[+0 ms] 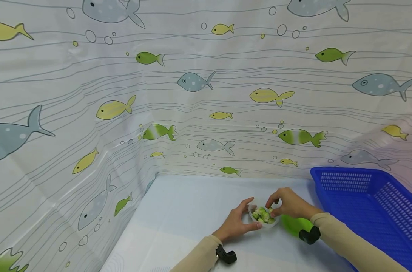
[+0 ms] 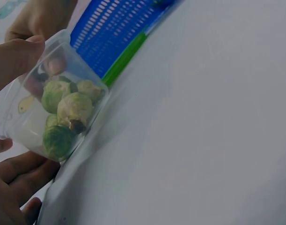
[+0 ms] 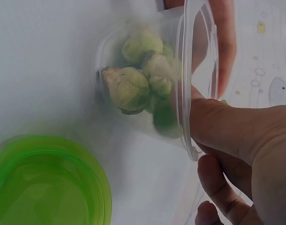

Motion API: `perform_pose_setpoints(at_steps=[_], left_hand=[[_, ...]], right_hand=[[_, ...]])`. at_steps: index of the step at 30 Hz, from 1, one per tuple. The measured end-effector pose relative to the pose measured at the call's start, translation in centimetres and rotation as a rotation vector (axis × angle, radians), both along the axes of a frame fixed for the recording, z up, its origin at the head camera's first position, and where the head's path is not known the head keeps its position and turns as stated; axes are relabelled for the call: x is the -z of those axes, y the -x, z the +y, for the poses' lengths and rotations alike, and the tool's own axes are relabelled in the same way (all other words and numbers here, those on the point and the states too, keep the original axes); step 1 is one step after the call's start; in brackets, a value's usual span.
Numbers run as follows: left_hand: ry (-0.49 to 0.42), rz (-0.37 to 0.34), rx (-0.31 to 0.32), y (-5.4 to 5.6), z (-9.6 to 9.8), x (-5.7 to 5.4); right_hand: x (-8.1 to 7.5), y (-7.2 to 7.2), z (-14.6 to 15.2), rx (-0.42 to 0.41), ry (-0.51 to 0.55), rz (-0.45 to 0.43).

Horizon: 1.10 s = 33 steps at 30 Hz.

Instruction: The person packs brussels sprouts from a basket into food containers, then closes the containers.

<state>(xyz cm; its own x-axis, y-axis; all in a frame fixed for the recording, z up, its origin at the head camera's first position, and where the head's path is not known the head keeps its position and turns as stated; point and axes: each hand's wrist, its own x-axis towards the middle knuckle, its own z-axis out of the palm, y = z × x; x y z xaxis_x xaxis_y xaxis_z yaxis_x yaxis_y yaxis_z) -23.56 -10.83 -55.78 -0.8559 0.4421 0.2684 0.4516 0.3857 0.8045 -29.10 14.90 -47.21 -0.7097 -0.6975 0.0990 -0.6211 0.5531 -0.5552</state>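
A clear plastic tub (image 1: pixel 265 225) with several Brussels sprouts (image 1: pixel 260 214) in it is on the white table. My left hand (image 1: pixel 235 224) holds the tub from the left, thumb near its front and fingers round the far side. From the right, my right hand (image 1: pixel 289 204) reaches over the rim, thumb and fingertips down inside among the sprouts. In the right wrist view, the thumb (image 3: pixel 222 124) crosses the rim and its tip is hidden by the tub wall; I cannot tell whether a sprout is pinched there.
A translucent green shallow dish (image 1: pixel 295 225) lies just right of the tub, partly under my right wrist. Farther right stands a large blue plastic basket (image 1: pixel 348 206) with perforated walls. A fish-patterned sheet (image 1: pixel 192 105) hangs behind and to the left of the table (image 1: pixel 182 211).
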Motion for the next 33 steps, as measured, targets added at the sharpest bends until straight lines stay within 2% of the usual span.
perform_pose_setpoints(at_steps=[11,19,22,27,33], left_hand=[[0.008,0.0,0.003,0.16,-0.13,0.2],[0.007,-0.013,0.005,0.05,-0.19,0.06],[0.009,-0.018,0.006,0.03,-0.14,0.02],[0.015,-0.03,0.002,0.04,-0.12,-0.02],[0.014,-0.028,-0.006,0.0,-0.09,-0.02]], right_hand=[[0.04,0.16,-0.14,-0.011,-0.003,0.018],[-0.18,0.35,0.18,0.028,-0.01,0.111],[-0.1,0.39,0.29,-0.006,-0.008,0.132],[-0.14,0.25,0.13,-0.074,0.01,0.112],[-0.15,0.16,0.08,-0.088,0.016,0.101]])
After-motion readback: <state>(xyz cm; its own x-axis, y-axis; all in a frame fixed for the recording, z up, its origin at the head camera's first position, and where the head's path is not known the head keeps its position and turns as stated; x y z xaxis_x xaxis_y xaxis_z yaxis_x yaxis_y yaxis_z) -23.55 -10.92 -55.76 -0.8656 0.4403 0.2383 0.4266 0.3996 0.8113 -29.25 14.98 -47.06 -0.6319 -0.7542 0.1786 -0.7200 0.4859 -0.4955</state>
